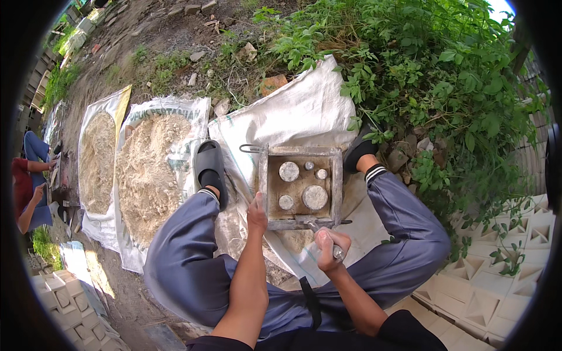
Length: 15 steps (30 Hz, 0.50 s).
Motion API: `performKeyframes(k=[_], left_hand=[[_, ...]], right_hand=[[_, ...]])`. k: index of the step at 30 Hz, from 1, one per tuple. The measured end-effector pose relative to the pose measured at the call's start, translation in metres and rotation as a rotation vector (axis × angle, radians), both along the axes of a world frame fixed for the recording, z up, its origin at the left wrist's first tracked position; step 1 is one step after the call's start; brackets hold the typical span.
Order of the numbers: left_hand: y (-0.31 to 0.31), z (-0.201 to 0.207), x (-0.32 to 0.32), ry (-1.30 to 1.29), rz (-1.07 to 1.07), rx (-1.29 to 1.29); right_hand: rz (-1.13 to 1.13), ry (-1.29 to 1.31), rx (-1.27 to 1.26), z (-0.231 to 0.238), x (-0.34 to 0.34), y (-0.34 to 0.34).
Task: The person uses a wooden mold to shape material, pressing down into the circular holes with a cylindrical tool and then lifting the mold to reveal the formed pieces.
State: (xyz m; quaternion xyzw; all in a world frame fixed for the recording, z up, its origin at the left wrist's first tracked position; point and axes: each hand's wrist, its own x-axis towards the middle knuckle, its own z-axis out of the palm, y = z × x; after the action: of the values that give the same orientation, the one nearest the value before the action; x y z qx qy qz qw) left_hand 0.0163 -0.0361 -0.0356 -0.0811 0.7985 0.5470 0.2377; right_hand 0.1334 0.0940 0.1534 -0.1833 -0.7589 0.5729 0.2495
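A square grey frame mould (336, 181) sits on a white woven sack (281, 117) between my feet. Several round, powder-dusted discs of different sizes stand up inside it; the largest disc (315, 198) is at the lower right. My left hand (257, 215) grips the frame's near left corner, fingers partly hidden. In my right hand (331, 248) is a hand tool (315, 226) with a pale, thick handle and a narrow metal shank. The tool's far end meets the frame's near side, and I cannot tell its exact shape.
Two open sacks of pale, sandy powder (149, 169) lie to the left. Leafy plants (421, 76) crowd the far right. Stacked cream blocks (492, 281) stand at the near right, more at the near left. Another person (32, 181) sits at the far left.
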Motion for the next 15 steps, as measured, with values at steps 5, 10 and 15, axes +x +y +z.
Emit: performKeyframes(k=[5,10,15], left_hand=[[-0.007,-0.001,0.002,0.016,0.043,-0.032],[-0.006,-0.001,0.000,0.002,0.036,0.013],[0.000,0.010,0.000,-0.026,0.021,-0.030]], right_hand=[[-0.054,0.034,-0.072,0.022,-0.008,-0.017],[0.035,-0.022,-0.064,0.013,-0.024,-0.023],[0.031,0.089,0.089,-0.010,-0.021,-0.028]])
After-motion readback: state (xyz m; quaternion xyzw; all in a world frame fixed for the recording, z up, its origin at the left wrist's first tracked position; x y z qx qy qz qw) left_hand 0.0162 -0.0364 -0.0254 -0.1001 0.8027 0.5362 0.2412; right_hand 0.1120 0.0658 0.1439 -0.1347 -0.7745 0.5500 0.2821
